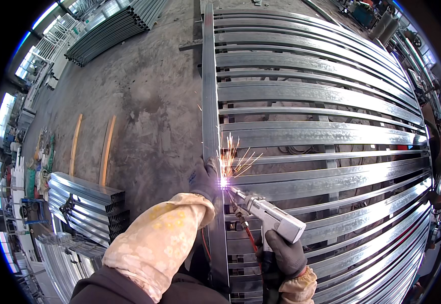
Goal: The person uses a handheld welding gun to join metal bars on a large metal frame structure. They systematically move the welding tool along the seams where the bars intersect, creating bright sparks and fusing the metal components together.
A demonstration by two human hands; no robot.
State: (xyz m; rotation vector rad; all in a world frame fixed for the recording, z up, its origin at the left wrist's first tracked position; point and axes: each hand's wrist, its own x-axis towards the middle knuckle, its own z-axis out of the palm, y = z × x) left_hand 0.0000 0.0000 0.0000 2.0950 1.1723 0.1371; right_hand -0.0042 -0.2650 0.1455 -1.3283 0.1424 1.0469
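My right hand (287,253), in a dark grey glove, is closed round the handle of a handheld welding gun (278,218). The gun's nozzle points up and left to a bright spot (224,183) on a long steel tube (209,101), where a crossing tube (301,181) meets it. Orange sparks (235,159) fly up and to the right from there. Just left of the spot, my gloved left hand (202,177) grips the long tube's left edge; its fingers are partly hidden. A pale flowered sleeve (164,228) covers my left forearm.
Many parallel steel tubes form a wide frame (321,91) on the right. Bundled tubes lie at the far left (111,33), and stacked metal channels (86,202) at the near left. Two wooden strips (107,149) rest on the concrete floor (144,76). A red hose (252,238) hangs by the gun.
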